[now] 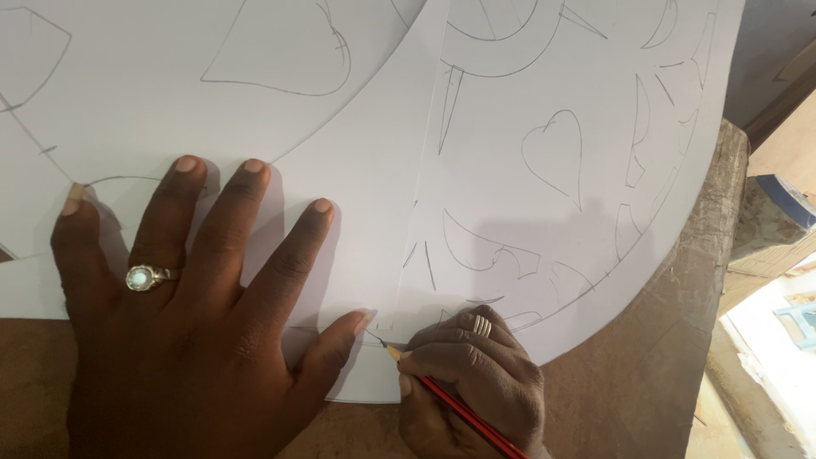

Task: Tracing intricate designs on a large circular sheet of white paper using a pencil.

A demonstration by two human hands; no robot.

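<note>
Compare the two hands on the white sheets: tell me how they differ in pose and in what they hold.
The left hand lies flat with fingers spread, pressing on the white sheets; the right hand is curled. The left hand holds nothing, while the right hand grips a red pencil, tip on the paper. The left hand wears a ring with a pale stone; the right hand wears a plain band. Both rest on the sheets.

A brown, worn counter [663, 357] carries large white paper sheets [357, 170] with curved edges, overlapping one another and covered in pencilled shapes, among them 2 hearts. The sheets spread over most of the counter; bare wood shows along its near and right edges.
</note>
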